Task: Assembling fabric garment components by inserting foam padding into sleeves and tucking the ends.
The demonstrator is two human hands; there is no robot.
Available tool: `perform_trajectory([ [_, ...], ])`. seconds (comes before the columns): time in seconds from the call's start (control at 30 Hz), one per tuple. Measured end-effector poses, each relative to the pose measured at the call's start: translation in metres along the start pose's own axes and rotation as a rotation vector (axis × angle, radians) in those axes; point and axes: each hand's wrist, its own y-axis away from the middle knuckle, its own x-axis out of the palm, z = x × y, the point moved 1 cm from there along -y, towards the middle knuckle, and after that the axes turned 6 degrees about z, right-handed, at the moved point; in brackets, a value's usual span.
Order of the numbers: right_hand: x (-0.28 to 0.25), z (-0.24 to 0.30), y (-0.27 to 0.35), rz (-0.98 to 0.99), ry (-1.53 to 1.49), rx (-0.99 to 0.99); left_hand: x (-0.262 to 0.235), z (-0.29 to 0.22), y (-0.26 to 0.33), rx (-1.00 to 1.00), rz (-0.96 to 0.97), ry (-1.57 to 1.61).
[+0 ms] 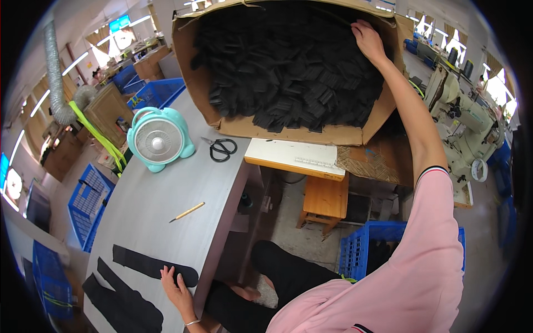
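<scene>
The room is bright and evenly lit. Long ceiling strip lights (pixel 75 62) glow white at the upper left, and windows (pixel 451 38) at the upper right are blown out by daylight. The grey table (pixel 183 183) carries a soft sheen and only faint shadows. Inside the cardboard box (pixel 191 66) the black pieces (pixel 288 66) merge into a dark mass with little detail. Fisheye distortion bends straight edges toward the rim, and a black border rings the circular picture. The centre is sharp; the edges turn softer.

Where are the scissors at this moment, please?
In the head view, the black scissors lie on the grey table, between the small teal fan on their left and the tipped cardboard box of black pieces.
</scene>
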Motion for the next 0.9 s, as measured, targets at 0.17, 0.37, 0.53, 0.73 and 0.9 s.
perform_trajectory([
  [0.17, 0.036, 0.0, -0.009, 0.147, 0.106, 0.07, 0.005, -0.011, -0.002, -0.008, 0.002, 0.0],
  [0.37, 0.053, 0.027, -0.004, 0.386, 0.334, 0.176, 0.0, -0.011, 0.002, -0.04, -0.014, -0.047],
  [0.53, 0.053, 0.021, -0.012, 0.429, 0.408, 0.231, 0.002, -0.008, -0.002, -0.035, -0.012, -0.02],
  [0.73, 0.05, 0.028, -0.021, 0.574, 0.419, 0.331, 0.0, -0.008, 0.0, -0.05, -0.025, -0.017],
  [0.9, 0.041, 0.04, -0.023, 0.724, 0.437, 0.35, -0.001, -0.009, 0.003, -0.067, -0.022, 0.016],
])
